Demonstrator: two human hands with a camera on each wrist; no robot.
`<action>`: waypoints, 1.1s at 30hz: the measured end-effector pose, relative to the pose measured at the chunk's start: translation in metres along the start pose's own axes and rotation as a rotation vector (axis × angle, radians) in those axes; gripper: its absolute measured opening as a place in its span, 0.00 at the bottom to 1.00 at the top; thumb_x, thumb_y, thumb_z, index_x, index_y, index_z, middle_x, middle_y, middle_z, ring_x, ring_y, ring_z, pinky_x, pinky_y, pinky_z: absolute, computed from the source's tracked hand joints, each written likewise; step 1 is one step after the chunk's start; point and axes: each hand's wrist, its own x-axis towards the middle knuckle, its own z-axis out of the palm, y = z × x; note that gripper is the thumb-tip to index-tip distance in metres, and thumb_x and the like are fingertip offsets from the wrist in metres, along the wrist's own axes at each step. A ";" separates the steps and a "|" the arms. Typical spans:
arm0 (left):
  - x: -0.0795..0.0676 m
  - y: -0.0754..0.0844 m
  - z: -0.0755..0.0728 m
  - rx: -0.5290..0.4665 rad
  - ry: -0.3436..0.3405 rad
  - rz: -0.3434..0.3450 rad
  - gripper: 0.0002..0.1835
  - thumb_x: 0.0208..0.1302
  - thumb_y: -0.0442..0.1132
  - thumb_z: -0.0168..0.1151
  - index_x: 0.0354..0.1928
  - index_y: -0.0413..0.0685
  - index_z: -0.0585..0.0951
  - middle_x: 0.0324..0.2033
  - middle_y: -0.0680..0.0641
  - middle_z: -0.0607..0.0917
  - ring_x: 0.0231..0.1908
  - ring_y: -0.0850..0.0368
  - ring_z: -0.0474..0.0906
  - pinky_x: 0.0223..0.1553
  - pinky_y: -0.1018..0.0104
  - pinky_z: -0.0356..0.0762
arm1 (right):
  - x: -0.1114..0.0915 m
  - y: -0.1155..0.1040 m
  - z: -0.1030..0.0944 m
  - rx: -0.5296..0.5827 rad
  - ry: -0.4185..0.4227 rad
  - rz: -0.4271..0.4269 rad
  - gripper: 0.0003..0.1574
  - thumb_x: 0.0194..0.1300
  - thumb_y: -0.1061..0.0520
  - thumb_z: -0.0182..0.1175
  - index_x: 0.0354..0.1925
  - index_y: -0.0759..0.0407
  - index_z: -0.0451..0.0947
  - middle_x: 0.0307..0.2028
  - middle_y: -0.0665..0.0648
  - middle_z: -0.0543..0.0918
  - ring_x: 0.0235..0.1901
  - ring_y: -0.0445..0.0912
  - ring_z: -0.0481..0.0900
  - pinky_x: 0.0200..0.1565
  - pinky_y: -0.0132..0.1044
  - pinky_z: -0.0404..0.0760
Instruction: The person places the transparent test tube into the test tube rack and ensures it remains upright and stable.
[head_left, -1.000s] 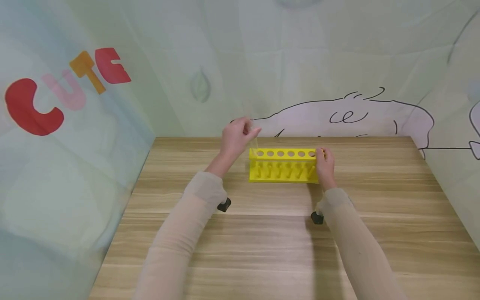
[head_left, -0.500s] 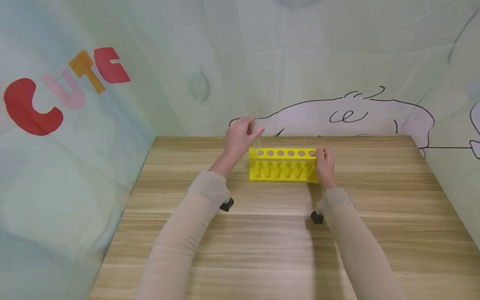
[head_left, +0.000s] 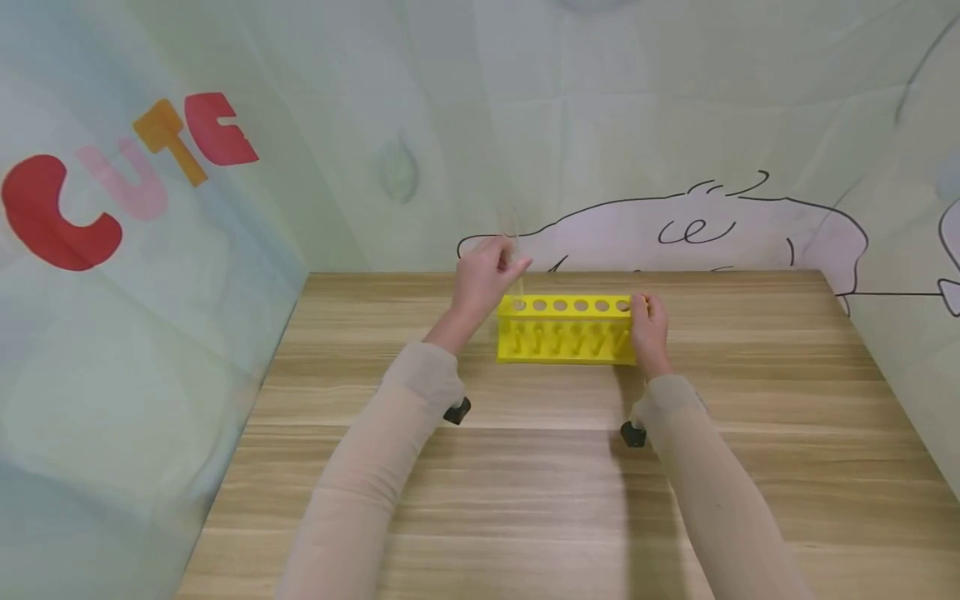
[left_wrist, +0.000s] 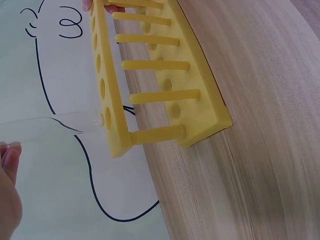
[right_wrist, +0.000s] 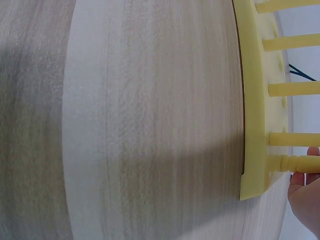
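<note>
A yellow test tube rack [head_left: 566,361] stands upright on the wooden table, with a row of round holes in its top bar and pegs below. Above its left end, my left hand [head_left: 483,275] pinches a clear glass test tube [left_wrist: 75,122] between thumb and fingers. The lower end of the tube is at the leftmost hole; in the left wrist view it meets the hole's mouth. At the opposite end, my right hand [head_left: 649,333] grips the rack's right side, its fingertips partly hidden behind the post in the right wrist view.
The wooden table [head_left: 540,500] reaches toward me and out to both sides. A printed cloth backdrop [head_left: 600,125] rises behind its far edge and along the left side.
My left hand has shifted slightly right with the test tube, bringing the tube's lower end over the leftmost hole. My right hand and the rack stay in place.
</note>
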 end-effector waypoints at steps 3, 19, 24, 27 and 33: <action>-0.001 0.000 0.001 0.002 0.003 -0.002 0.16 0.56 0.52 0.57 0.28 0.46 0.70 0.22 0.51 0.71 0.26 0.59 0.66 0.27 0.72 0.62 | 0.000 0.000 0.000 0.003 0.001 -0.007 0.23 0.66 0.42 0.38 0.48 0.58 0.64 0.50 0.54 0.63 0.51 0.47 0.59 0.56 0.40 0.60; -0.001 -0.004 0.013 0.011 -0.015 0.006 0.17 0.56 0.53 0.57 0.27 0.47 0.68 0.21 0.51 0.68 0.24 0.59 0.64 0.25 0.72 0.60 | 0.002 0.003 0.000 0.004 0.003 -0.021 0.25 0.67 0.42 0.37 0.49 0.59 0.63 0.48 0.54 0.65 0.49 0.46 0.60 0.54 0.38 0.61; -0.002 -0.004 0.015 0.026 -0.007 0.030 0.17 0.56 0.52 0.57 0.27 0.46 0.68 0.20 0.50 0.68 0.23 0.58 0.64 0.25 0.72 0.59 | 0.001 0.002 0.000 0.010 0.007 -0.036 0.25 0.67 0.43 0.38 0.49 0.60 0.63 0.47 0.54 0.65 0.49 0.46 0.60 0.54 0.38 0.61; -0.002 -0.005 0.016 0.032 -0.003 0.036 0.17 0.57 0.53 0.56 0.27 0.46 0.68 0.20 0.51 0.68 0.23 0.59 0.63 0.24 0.73 0.59 | 0.000 0.002 0.000 0.012 0.009 -0.045 0.24 0.67 0.43 0.38 0.48 0.60 0.64 0.45 0.53 0.65 0.48 0.46 0.61 0.53 0.37 0.61; -0.001 -0.004 0.018 0.035 -0.011 0.030 0.16 0.56 0.51 0.58 0.27 0.46 0.68 0.21 0.50 0.67 0.24 0.58 0.64 0.24 0.73 0.59 | -0.001 0.002 -0.001 0.019 0.001 -0.035 0.24 0.67 0.43 0.38 0.49 0.59 0.64 0.45 0.52 0.66 0.48 0.46 0.61 0.53 0.37 0.61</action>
